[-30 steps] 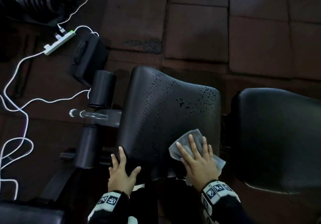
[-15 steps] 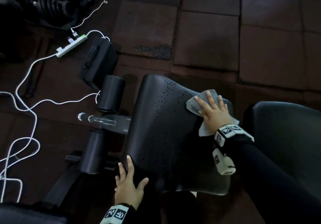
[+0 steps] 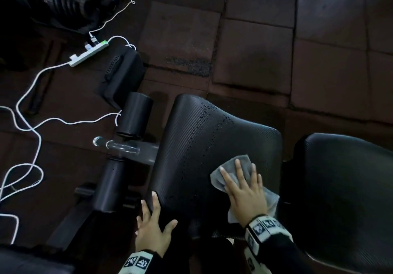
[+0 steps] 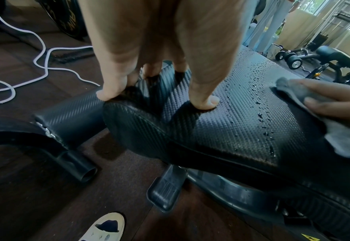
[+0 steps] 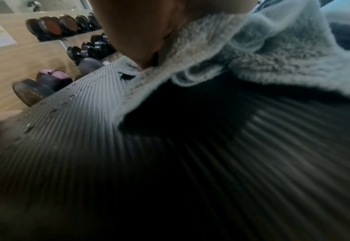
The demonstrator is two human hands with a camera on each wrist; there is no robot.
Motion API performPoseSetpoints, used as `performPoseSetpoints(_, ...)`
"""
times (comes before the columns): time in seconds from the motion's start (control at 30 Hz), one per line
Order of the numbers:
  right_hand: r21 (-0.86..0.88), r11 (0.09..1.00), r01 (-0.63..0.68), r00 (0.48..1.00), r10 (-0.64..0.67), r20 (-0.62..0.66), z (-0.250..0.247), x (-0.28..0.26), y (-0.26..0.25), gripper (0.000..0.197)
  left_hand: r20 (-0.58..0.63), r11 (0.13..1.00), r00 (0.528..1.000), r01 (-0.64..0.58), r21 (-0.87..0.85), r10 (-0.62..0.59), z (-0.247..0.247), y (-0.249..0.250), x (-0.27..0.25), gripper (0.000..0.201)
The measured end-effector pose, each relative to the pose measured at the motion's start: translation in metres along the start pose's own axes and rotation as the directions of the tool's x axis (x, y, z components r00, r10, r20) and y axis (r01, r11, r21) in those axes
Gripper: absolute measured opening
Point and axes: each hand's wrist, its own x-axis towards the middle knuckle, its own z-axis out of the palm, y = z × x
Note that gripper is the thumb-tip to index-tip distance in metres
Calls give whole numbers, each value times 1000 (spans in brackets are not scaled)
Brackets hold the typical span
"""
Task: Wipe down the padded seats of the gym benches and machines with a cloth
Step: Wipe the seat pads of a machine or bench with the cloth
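Note:
The black textured seat pad (image 3: 202, 142) of a gym bench fills the middle of the head view, with water droplets (image 3: 212, 122) in lines across its far half. My right hand (image 3: 244, 186) lies flat, fingers straight, and presses a grey cloth (image 3: 240, 161) onto the pad's near right part. My left hand (image 3: 155, 222) rests on the pad's near left corner, fingers straight and thumb on top. In the left wrist view its fingertips (image 4: 207, 101) press into the pad (image 4: 242, 127), and the cloth (image 4: 306, 93) shows at the right. The right wrist view shows the cloth (image 5: 273, 57) bunched on the blurred pad (image 5: 169, 163).
The bench's second black pad (image 3: 344, 184) adjoins on the right. Two foam rollers (image 3: 136, 116) and a chrome bar (image 3: 119, 146) stick out left of the seat. A power strip (image 3: 89, 53), white cables (image 3: 27, 112) and a black bag (image 3: 125, 71) lie on the floor tiles. Dumbbells (image 5: 66, 27) fill a rack.
My right hand swept the cloth from the pad's near edge to its far right corner, then back to the near right. Droplets on the right are gone. My left hand stayed put.

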Motion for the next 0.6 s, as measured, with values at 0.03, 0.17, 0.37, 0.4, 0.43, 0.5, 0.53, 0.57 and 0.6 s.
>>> performPoseSetpoints(0.03,-13,1000,4,1000,-4,4,-2,14,-3,48,1,1000,1000,2,-6,-2,0,0,0,96)
performPoseSetpoints(0.17,-81,994,71,993,-78,-89,-27,73,4,58,0,1000,1000,3,-11,-3,-1,1,-1,96)
performPoseSetpoints(0.37,-32,999,-36,999,37,34,-42,127,90,52,-6,1000,1000,1,1,-1,1,-2,-1,96)
performPoseSetpoints(0.4,-43,997,-61,995,64,79,-42,123,102,56,-6,1000,1000,3,1,-3,1,-2,-1,96)
performPoseSetpoints(0.43,-45,995,-95,990,99,102,-41,114,111,58,-6,1000,1000,3,4,-3,0,-1,0,97)
performPoseSetpoints(0.5,-25,994,-106,992,107,72,-36,88,113,51,-2,1000,1000,7,10,-7,0,-1,0,97)
performPoseSetpoints(0.53,-12,997,-80,996,80,38,-37,70,106,51,-1,1000,1000,9,13,-9,1,-1,0,97)
performPoseSetpoints(0.57,3,998,-70,997,70,-37,-34,52,97,53,0,1000,1000,10,15,-10,1,-1,1,97)
performPoseSetpoints(0.6,1,998,-59,992,59,-115,-33,36,84,54,0,1000,1000,12,17,-12,1,-1,1,97)
